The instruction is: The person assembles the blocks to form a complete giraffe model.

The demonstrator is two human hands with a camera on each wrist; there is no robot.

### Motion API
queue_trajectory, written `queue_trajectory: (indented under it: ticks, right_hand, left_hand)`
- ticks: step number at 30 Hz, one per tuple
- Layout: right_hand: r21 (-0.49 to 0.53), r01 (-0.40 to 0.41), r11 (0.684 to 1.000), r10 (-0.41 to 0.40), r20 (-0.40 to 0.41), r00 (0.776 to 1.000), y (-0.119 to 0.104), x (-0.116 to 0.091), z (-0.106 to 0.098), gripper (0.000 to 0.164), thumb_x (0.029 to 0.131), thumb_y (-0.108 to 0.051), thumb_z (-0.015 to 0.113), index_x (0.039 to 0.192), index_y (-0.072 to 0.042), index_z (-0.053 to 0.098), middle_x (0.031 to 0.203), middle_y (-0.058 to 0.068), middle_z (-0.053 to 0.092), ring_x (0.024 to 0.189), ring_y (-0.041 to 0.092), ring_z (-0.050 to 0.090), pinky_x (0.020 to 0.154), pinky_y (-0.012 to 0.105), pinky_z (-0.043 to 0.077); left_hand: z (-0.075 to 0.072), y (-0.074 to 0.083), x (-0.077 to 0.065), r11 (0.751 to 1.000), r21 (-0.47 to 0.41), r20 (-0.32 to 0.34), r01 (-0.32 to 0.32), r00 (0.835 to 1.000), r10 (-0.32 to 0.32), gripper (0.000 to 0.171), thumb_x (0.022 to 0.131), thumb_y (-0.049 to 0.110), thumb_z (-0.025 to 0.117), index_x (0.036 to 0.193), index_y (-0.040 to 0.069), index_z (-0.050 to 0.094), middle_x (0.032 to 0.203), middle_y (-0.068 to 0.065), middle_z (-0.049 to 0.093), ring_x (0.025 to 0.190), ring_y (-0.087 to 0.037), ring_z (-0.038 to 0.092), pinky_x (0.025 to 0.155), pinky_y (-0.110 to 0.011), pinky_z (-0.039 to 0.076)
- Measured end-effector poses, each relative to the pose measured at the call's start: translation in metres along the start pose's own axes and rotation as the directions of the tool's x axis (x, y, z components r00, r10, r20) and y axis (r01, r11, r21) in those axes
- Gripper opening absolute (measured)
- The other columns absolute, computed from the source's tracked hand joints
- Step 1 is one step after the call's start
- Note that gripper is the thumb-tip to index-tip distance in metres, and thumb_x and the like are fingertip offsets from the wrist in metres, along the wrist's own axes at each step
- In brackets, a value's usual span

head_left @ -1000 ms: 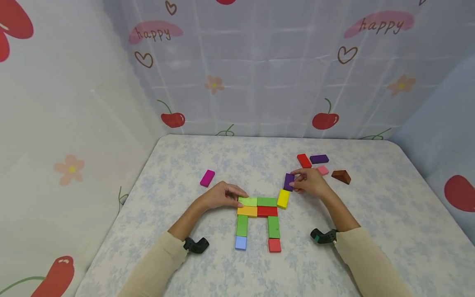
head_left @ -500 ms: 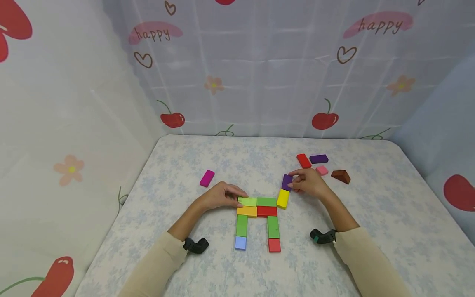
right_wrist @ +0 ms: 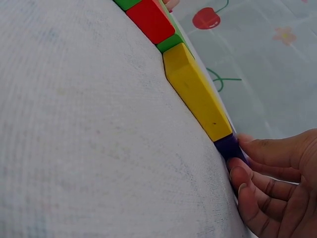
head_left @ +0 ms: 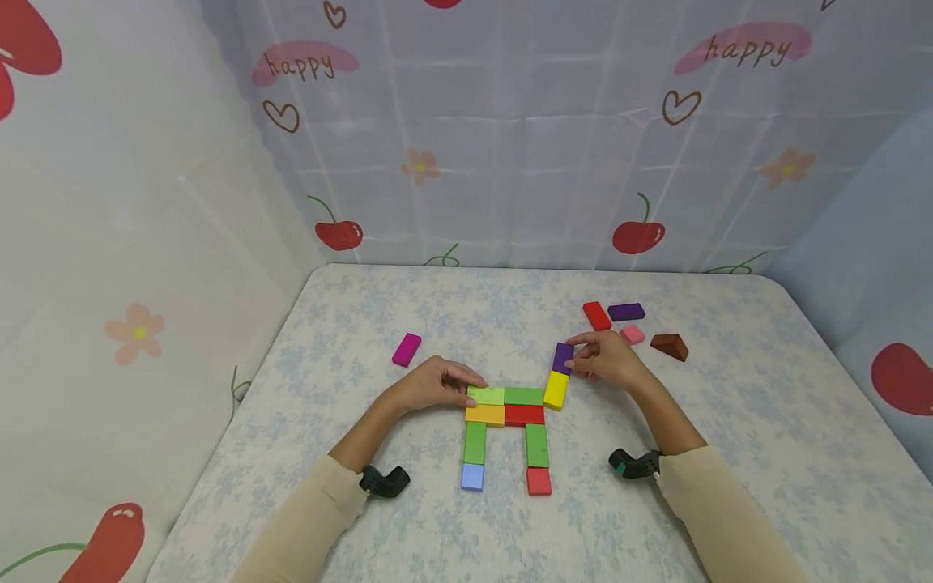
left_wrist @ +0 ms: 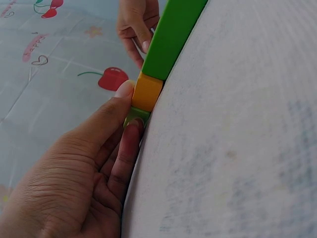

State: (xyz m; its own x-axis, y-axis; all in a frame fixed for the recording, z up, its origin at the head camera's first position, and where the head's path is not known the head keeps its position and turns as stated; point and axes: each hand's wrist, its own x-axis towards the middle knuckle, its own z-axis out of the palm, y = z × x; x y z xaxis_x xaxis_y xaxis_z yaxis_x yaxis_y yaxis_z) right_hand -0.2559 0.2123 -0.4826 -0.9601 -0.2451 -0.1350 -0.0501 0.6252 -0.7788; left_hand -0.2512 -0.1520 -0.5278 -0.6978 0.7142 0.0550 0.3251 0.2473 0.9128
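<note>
In the head view, my left hand (head_left: 437, 384) pinches the left end of a light green block (head_left: 487, 396), its thumb by the corner of an orange block (head_left: 487, 416). My right hand (head_left: 608, 357) pinches a purple block (head_left: 562, 358) lying flat, its lower end against a yellow block (head_left: 556, 391). That yellow block leans outward from the right end of a green block (head_left: 523, 396). In the right wrist view, thumb and fingers lie at the side of the purple block (right_wrist: 230, 147), which meets the yellow block (right_wrist: 197, 96) end to end.
A red block (head_left: 525, 415) joins the orange one. Two legs of green blocks end in a blue block (head_left: 472, 478) and a red square block (head_left: 539, 482). A magenta block (head_left: 406, 350) lies left. Another purple block (head_left: 627, 312) and a brown wedge (head_left: 670, 346) lie back right.
My right hand has shifted the purple block slightly left and turned it, so it now lines up with the yellow block. The left hand has stayed in place.
</note>
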Motion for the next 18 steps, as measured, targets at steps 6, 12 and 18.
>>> queue_trajectory:
  ticks: [6,12,18]
  right_hand:
    - [-0.004,-0.022,1.0,0.022,0.0,1.0,-0.0024,-0.0008,0.0003,0.044,0.092,-0.013,0.076,0.132,0.003,0.064,0.087,0.01,0.071,0.072,0.022,0.064,0.068,0.033,0.057]
    - [-0.021,-0.029,0.999,0.029,-0.003,1.0,-0.0036,-0.0008,0.0,0.044,0.092,-0.014,0.077,0.131,0.002,0.064,0.088,0.01,0.072,0.072,0.023,0.064,0.068,0.033,0.056]
    - [-0.049,-0.066,0.997,0.066,0.004,0.998,-0.002,-0.002,-0.0039,0.045,0.097,-0.023,0.071,0.134,0.001,0.062,0.089,0.009,0.073,0.073,0.023,0.063,0.067,0.031,0.055]
  left_hand:
    - [-0.0005,0.0017,-0.0007,1.0,0.0,0.003,-0.004,1.0,0.004,0.032,0.085,0.017,0.084,0.117,0.019,0.079,0.115,0.004,0.073,0.083,-0.018,0.064,0.069,-0.027,0.052]
    - [0.0,0.0021,-0.0015,1.0,0.003,-0.007,0.011,1.0,-0.011,0.032,0.086,0.016,0.084,0.117,0.017,0.079,0.116,0.002,0.073,0.084,-0.017,0.065,0.07,-0.027,0.052]
    - [0.0031,0.0025,0.0001,1.0,-0.002,-0.013,0.015,1.0,-0.015,0.033,0.085,0.012,0.084,0.118,0.015,0.078,0.116,0.001,0.073,0.083,-0.015,0.064,0.069,-0.026,0.051]
